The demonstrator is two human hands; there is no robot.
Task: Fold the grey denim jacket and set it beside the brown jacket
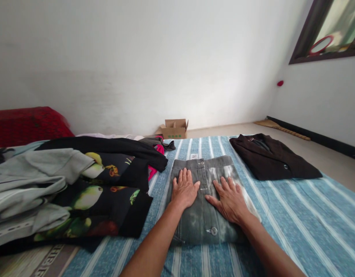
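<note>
A grey denim garment [194, 223], mottled with pale patches and fastened by metal buttons down its middle, lies folded into a neat block in front of me. My left hand [184, 189] rests palm down on its upper left part, fingers stretched out. On the right half, my right hand [229, 198] presses flat too, with thumb and fingers spread. Neither hand grips anything. Beyond the right hand, a dark brown folded garment [275, 159] with a button lies apart on the striped sheet [298, 215].
A heap of loose clothes fills the left side, including a grey garment [42, 169] and a black fruit-print one [128, 207]. A cardboard box [174, 130] stands by the white wall [137, 57]. Red fabric [30, 123] is at far left. A window [333, 30] is upper right.
</note>
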